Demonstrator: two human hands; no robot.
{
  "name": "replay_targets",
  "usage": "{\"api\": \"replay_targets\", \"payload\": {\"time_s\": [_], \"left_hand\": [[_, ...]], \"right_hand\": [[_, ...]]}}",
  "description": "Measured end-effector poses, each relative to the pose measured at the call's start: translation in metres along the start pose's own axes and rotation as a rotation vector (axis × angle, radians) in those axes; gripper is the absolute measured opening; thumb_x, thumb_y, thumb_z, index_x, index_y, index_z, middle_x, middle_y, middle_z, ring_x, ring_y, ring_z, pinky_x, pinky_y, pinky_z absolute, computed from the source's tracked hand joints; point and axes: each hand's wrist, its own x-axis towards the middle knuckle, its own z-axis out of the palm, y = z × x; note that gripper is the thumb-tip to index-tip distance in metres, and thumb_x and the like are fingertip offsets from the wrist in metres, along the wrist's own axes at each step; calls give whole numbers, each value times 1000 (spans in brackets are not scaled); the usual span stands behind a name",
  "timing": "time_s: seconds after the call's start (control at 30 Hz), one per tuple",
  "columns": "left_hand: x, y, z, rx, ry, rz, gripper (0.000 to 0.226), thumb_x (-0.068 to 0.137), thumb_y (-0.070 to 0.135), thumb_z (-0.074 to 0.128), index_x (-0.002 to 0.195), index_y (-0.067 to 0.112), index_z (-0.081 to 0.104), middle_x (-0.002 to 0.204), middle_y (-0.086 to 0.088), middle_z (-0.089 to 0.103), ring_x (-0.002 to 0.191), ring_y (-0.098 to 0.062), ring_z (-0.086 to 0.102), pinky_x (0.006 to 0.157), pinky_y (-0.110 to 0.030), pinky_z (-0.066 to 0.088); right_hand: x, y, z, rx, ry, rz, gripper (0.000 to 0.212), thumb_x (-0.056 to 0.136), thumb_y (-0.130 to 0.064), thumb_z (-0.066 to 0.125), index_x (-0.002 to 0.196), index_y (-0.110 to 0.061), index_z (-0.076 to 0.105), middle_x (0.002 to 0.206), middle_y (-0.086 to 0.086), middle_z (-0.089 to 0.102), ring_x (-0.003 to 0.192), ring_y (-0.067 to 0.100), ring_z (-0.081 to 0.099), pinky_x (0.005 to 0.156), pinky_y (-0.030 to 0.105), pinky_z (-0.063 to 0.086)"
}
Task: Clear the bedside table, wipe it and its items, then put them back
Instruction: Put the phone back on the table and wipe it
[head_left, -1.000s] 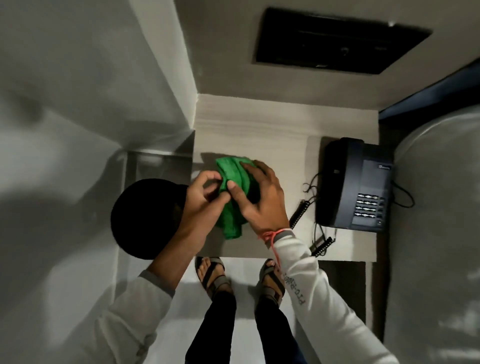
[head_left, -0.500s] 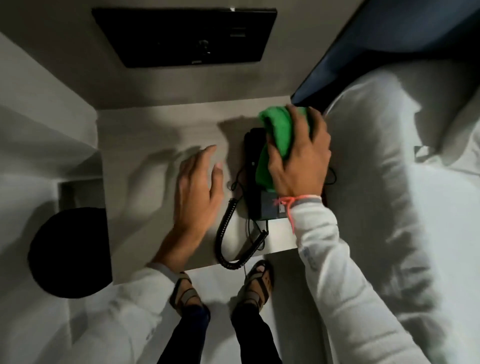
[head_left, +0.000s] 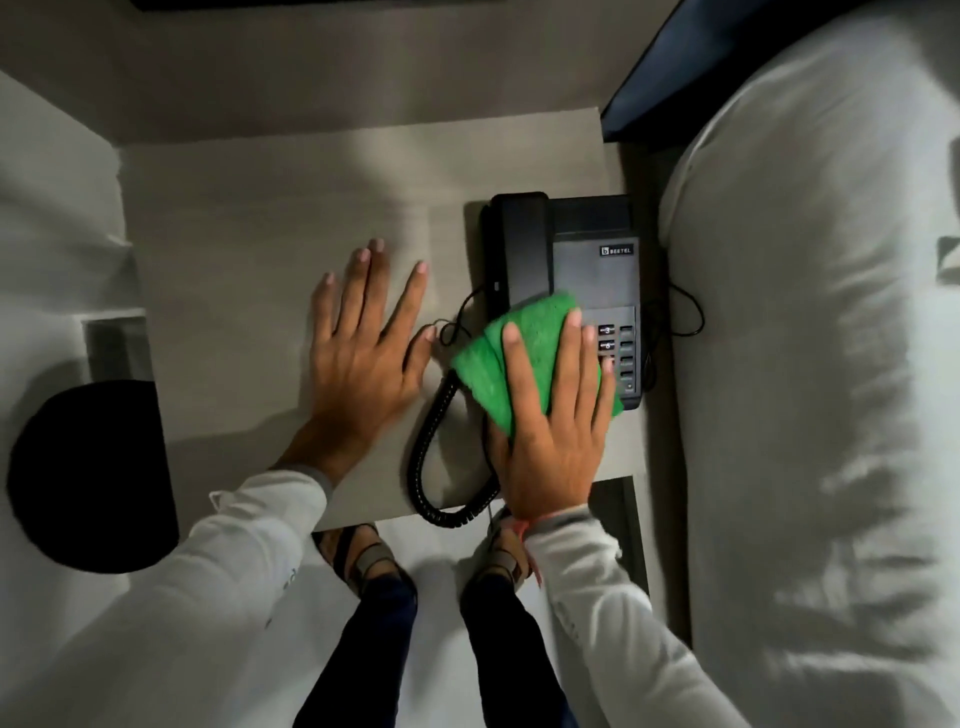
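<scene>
Beside the bed, the pale worktop carries one item: a black desk telephone at its right edge, handset seated in the cradle, coiled cord looping off the front edge.

Change since half a second ago: the right hand has travelled from the far end of the telephone toward the near end. It now lies flat, fingers extended, pressing the green cloth onto the keypad area. The cloth is pinned under the palm and fingers, not pinched. The upper body and handset, covered earlier, are now exposed. One second ago both hands were folding the cloth over the bare worktop.

The left hand is open and empty, fingers spread, flat on the worktop just left of the telephone, thumb close to the cord.

Assessment: the wipe of the telephone is in progress, with one pass made along its length. The telephone has not been lifted off the worktop, so the surface beneath it is presumably not yet wiped. Sides and handset likely remain.
</scene>
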Motion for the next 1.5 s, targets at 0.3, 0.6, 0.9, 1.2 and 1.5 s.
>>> {"api": "replay_targets", "payload": {"time_s": [0.3, 0.6, 0.9, 1.2, 1.5], "left_hand": [[0, 0, -1, -2, -12, -10, 59, 109, 45, 29, 163, 25, 20, 170, -16, 23, 159, -32, 23, 127, -54, 23], [0, 8, 3, 0, 8, -54, 58, 110, 45, 26, 164, 25, 15, 170, -18, 22, 159, -33, 22, 126, -56, 25], [0, 4, 10, 7, 16, -36, 59, 110, 46, 27, 164, 28, 14, 170, -18, 22, 159, -32, 22, 128, -54, 21], [2, 5, 3, 20, -31, -36, 57, 110, 46, 24, 163, 26, 19, 170, -18, 21, 159, -32, 22, 127, -53, 22], [7, 23, -55, -705, -163, -231, 39, 104, 16, 56, 141, 2, 57, 150, -23, 54, 143, -37, 49, 121, -51, 36]], "right_hand": [[-4, 24, -67, 263, 14, 166, 60, 82, -34, 50, 139, -16, 58, 144, 18, 56, 113, 38, 56, 92, 46, 48], [168, 24, -39, 30, -246, 71, 68, 82, -36, 53, 148, -40, 39, 164, 2, 29, 150, 26, 27, 113, 53, 26], [52, 53, -9, -87, -38, 44, 69, 92, -51, 50, 155, -36, 28, 167, 12, 23, 155, 29, 21, 121, 57, 21], [-27, 52, -2, -8, 4, 138, 61, 95, -48, 41, 153, -29, 38, 163, 21, 27, 153, 37, 25, 117, 58, 29], [-38, 50, -78, 785, 12, 548, 49, 80, -14, 58, 128, -15, 63, 138, 12, 63, 123, 20, 60, 107, 35, 47]]}}
